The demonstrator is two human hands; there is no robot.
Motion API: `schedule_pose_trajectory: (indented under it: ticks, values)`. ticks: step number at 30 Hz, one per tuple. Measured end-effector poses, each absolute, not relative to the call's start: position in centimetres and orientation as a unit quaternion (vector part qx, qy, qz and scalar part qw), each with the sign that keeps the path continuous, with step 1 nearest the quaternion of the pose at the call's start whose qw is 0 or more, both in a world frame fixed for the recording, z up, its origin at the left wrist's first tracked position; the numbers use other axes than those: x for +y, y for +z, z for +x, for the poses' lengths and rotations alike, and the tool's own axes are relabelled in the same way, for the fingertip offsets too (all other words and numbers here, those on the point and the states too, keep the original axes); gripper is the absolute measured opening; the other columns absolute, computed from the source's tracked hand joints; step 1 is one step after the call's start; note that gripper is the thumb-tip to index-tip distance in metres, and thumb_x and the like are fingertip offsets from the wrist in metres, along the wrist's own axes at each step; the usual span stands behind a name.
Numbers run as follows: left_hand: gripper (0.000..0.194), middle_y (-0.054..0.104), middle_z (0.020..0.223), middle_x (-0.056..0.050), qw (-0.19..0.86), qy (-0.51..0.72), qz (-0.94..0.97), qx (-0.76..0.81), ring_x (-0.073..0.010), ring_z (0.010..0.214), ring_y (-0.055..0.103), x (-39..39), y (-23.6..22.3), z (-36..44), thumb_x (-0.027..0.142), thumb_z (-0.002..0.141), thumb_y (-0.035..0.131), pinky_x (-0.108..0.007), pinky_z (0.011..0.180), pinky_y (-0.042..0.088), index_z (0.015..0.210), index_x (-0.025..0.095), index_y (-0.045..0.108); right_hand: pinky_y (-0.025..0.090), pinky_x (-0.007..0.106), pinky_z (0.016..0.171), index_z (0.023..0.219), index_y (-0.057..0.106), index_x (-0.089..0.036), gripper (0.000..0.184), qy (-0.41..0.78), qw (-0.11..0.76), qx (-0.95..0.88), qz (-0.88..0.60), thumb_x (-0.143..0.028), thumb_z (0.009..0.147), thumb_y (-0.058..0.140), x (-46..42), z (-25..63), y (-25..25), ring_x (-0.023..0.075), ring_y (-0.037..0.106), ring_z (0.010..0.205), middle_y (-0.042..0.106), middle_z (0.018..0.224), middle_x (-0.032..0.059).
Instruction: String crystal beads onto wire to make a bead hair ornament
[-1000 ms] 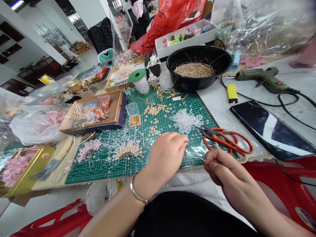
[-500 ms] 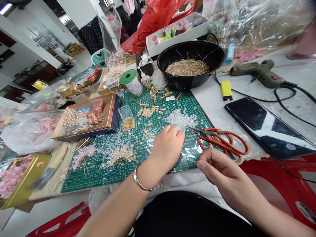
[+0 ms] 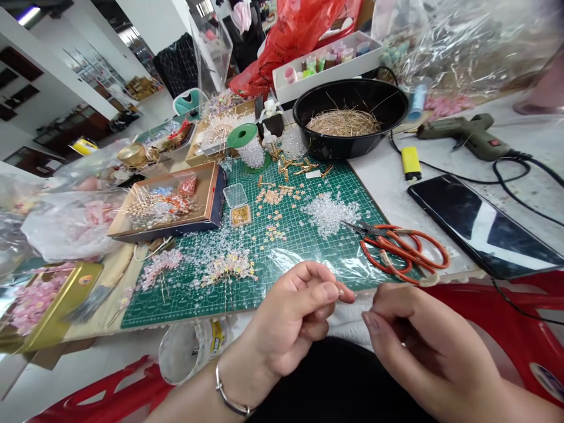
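My left hand (image 3: 295, 317), with a silver bangle on the wrist, is raised over the table's front edge. Its thumb and fingers pinch a tiny pale bead (image 3: 340, 292). Close beside it, my right hand (image 3: 427, 341) has its thumb and forefinger pressed together; whatever they hold is too small to make out. Beyond the hands, a heap of clear beads (image 3: 331, 212) lies on the green cutting mat (image 3: 282, 267). Orange-handled pliers (image 3: 403, 247) rest at the mat's right edge. Two beaded hair ornaments, one yellowish (image 3: 231, 267) and one pink (image 3: 161, 267), lie at the left.
Behind the mat stands a black bowl (image 3: 350, 144) of thin golden wires. A phone (image 3: 484, 226), a yellow lighter (image 3: 410, 163) and a glue gun (image 3: 476, 136) lie at right. A green-topped spool (image 3: 243, 136), a bead case (image 3: 240, 215) and an open box (image 3: 214, 202) stand left.
My left hand has lifted from beside the clear bead heap and come back toward my right hand, now pinching a bead. The right hand has shifted slightly down and nearer.
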State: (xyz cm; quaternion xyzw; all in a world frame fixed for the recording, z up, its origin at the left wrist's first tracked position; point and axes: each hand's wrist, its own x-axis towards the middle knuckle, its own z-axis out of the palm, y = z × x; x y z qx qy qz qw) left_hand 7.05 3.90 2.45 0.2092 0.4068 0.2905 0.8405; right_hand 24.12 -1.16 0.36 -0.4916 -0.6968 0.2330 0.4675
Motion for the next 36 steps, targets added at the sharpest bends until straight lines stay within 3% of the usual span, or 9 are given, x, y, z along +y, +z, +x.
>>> schedule_pose_trajectory:
  ticks: [4,12,31,36]
  values:
    - [0.027,0.072,0.078,-0.004,0.837,0.314,0.207,0.398,0.0004,0.044,0.033,3.1,2.2,6.4,0.016,0.078,0.079,-0.01,0.039,0.018,0.091,0.016,0.056,0.038,0.02,0.04,0.08,0.047,-0.025,0.016,0.208,0.451,-0.714,-0.494,-0.011,0.087,0.053,-1.3,23.3,0.8,0.0087,0.045,0.042,0.049,0.055,-0.0065]
    - [0.029,0.075,0.079,-0.005,0.812,0.308,0.262,0.42,-0.0027,0.049,0.049,2.4,2.5,5.8,0.022,0.076,0.083,-0.013,0.043,0.027,0.095,0.015,0.063,0.04,0.019,0.041,0.081,0.045,-0.025,0.017,0.206,0.431,-0.729,-0.491,-0.011,0.089,0.049,-1.8,22.9,0.8,0.0089,0.047,0.043,0.051,0.056,-0.0062]
    - [0.021,0.076,0.082,-0.003,0.772,0.328,0.348,0.419,-0.0031,0.056,0.055,1.6,2.6,5.6,0.023,0.083,0.078,-0.015,0.054,0.041,0.097,0.015,0.065,0.036,0.02,0.042,0.076,0.047,-0.023,0.019,0.179,0.401,-0.759,-0.481,-0.01,0.09,0.049,-2.2,22.8,0.7,0.0083,0.043,0.044,0.047,0.055,-0.0059]
    - [0.019,0.076,0.093,-0.004,0.692,0.281,0.493,0.447,-0.0091,0.077,0.065,1.7,2.6,5.2,0.031,0.09,0.071,-0.019,0.066,0.049,0.104,0.019,0.068,0.047,0.019,0.051,0.085,0.05,-0.023,0.014,0.218,0.365,-0.769,-0.477,-0.015,0.097,0.047,-1.8,23.5,0.5,0.0098,0.057,0.054,0.06,0.066,-0.0031]
